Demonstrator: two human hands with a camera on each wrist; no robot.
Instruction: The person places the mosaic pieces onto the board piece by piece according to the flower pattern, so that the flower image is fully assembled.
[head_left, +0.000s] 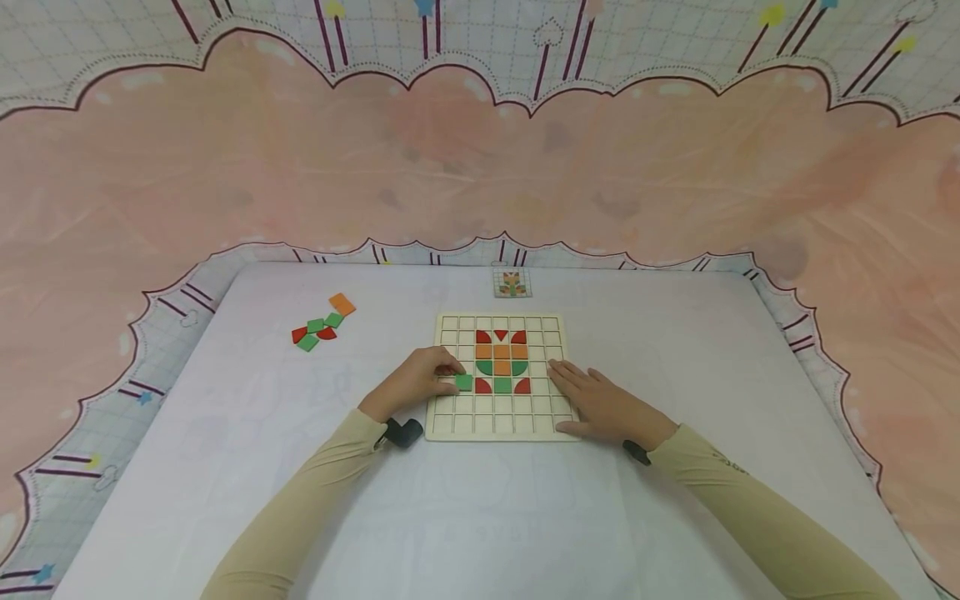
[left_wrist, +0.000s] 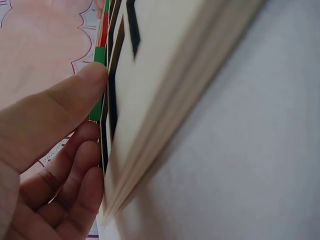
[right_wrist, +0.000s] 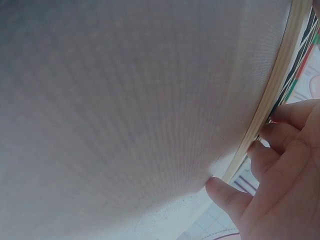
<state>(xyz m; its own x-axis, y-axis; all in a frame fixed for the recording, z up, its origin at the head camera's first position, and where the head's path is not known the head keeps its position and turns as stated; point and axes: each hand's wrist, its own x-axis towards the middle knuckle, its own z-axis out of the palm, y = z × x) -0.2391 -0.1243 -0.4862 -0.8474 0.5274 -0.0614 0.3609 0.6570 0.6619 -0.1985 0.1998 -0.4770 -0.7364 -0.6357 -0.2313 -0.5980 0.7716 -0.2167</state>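
Note:
A pale wooden grid board lies on the table, with red, orange and green tiles set in its middle squares. At its left side my left hand pinches a green square tile beside a red quarter-round tile. The left wrist view shows the thumb against the green tile's edge, the other fingers curled below. My right hand lies over the board's right edge with its fingers spread and fairly straight. In the right wrist view, fingertips touch the board's edge.
Loose green, red and orange tiles lie in a small heap at the left, an orange one farthest back. A small pattern card lies beyond the board near the table's far edge. The white tabletop extends around the board.

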